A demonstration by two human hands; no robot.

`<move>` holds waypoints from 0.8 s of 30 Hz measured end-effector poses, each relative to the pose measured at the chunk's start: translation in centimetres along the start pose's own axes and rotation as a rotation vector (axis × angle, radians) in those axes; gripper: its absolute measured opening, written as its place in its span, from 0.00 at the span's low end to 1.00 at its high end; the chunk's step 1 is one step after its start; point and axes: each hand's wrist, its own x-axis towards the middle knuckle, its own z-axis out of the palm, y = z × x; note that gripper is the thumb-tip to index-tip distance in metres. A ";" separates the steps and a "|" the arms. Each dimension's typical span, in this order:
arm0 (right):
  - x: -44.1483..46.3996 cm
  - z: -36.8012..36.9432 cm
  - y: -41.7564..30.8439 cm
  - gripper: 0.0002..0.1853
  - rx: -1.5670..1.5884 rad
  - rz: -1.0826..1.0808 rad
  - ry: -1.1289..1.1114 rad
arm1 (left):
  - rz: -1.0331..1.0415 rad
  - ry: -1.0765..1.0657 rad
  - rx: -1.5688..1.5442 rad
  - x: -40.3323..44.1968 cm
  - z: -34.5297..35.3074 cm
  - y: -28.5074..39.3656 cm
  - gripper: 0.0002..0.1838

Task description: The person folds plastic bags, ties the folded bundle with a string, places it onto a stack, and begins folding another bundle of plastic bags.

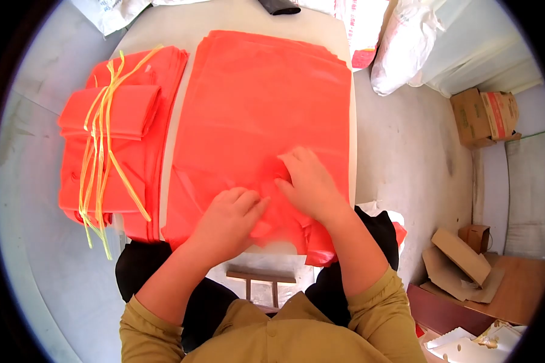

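Observation:
A wide flat stack of red plastic bags [266, 97] lies in front of me, its near edge crumpled and lifted. My left hand [233, 215] has its fingers curled over the gathered plastic at this near edge. Just to the right and a little farther off, my right hand [309, 184] pinches a dark fold of the same red plastic between thumb and fingers. Some motion blur softens the plastic between the hands. One loose crumpled corner hangs over the table edge below my right wrist.
On the left lie folded red plastic bundles [115, 112] with yellow strings [106, 121] draped across them. The pale table [154, 27] shows around the stack. White sacks [402, 45] stand at the far right. Cardboard boxes [481, 118] and an opened carton [460, 266] are farther right.

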 end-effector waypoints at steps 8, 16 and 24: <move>0.2 0.4 0.1 0.18 0.049 -0.046 0.029 | -0.011 -0.010 0.023 -0.1 0.1 -0.1 0.33; -0.1 -1.0 -0.1 0.21 0.263 0.132 -0.067 | 0.002 -0.003 0.049 -0.3 0.3 -0.1 0.34; -0.6 -0.9 -0.3 0.27 0.222 0.059 -0.041 | -0.007 -0.010 0.029 -0.5 0.0 0.0 0.37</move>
